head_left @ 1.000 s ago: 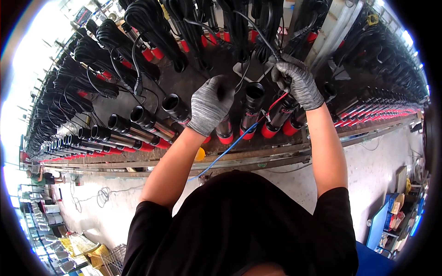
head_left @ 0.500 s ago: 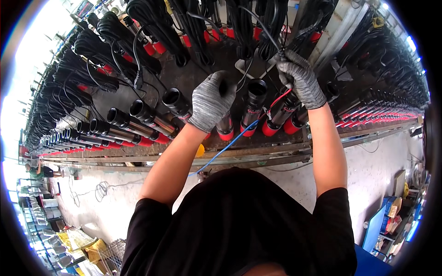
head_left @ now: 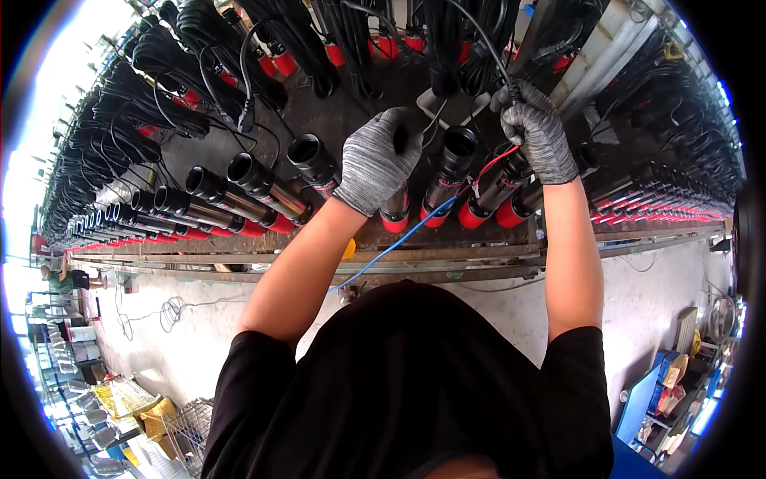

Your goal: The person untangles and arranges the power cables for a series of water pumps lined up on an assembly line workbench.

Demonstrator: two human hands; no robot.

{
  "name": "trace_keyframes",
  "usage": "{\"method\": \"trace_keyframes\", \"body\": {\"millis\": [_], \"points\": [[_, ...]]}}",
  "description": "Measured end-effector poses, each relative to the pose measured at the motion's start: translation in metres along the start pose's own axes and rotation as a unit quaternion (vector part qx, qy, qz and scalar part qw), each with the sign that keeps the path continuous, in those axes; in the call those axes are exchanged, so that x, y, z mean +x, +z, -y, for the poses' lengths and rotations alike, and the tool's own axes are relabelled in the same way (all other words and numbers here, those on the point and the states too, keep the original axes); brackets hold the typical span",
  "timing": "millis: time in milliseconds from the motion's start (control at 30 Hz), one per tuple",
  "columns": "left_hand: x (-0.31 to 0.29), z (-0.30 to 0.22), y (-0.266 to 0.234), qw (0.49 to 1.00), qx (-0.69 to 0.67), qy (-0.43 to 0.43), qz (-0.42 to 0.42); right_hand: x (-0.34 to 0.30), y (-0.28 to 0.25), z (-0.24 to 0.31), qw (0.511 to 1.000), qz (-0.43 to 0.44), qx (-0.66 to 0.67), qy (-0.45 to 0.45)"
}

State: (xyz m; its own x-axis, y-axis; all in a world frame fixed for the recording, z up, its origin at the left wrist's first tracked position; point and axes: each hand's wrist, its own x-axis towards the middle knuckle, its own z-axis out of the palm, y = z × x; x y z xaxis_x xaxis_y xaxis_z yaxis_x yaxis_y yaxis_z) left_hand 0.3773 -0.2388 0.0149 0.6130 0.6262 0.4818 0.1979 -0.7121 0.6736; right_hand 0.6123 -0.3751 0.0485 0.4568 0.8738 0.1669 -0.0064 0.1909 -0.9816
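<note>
In a grey knitted glove, my left hand (head_left: 375, 164) is closed around the open upper end of a black tubular pump body (head_left: 395, 209) with a red base. Its dark mouth shows beside my fingers. My right hand (head_left: 536, 132), gloved alike, is curled around a black cable (head_left: 499, 60) near its plug-like end; the fingertips partly hide what they grip. A red wire (head_left: 496, 158) runs from beside this hand to a joint with a blue wire (head_left: 399, 239). Between my hands stands another black tube (head_left: 456, 156), open at the top.
More red-based tubes (head_left: 247, 172) stand in a row along the dark bench (head_left: 239, 259). Behind them hang bundles of black cable (head_left: 215, 36). A pale metal post (head_left: 610, 60) rises at the back right. At the far left another person (head_left: 68, 278) stands on the floor.
The view has shifted a little, so the bench things appear slightly higher and to the right. My left hand stays on its tube. My right hand's fingers look more curled at the cable.
</note>
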Motion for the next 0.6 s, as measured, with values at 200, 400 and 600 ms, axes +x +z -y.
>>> {"method": "trace_keyframes", "body": {"millis": [200, 400, 600], "points": [[-0.003, -0.002, -0.002, 1.000, 0.004, 0.008, -0.008, 0.001, -0.006, -0.004, 1.000, 0.000, 0.016, -0.023], [-0.037, -0.021, -0.036, 0.997, -0.017, 0.033, 0.074, -0.006, -0.003, 0.000, 0.999, -0.022, 0.050, -0.001], [-0.085, -0.028, -0.050, 0.989, 0.005, 0.095, 0.113, -0.006, -0.001, 0.005, 0.999, -0.036, -0.004, 0.030]]}}
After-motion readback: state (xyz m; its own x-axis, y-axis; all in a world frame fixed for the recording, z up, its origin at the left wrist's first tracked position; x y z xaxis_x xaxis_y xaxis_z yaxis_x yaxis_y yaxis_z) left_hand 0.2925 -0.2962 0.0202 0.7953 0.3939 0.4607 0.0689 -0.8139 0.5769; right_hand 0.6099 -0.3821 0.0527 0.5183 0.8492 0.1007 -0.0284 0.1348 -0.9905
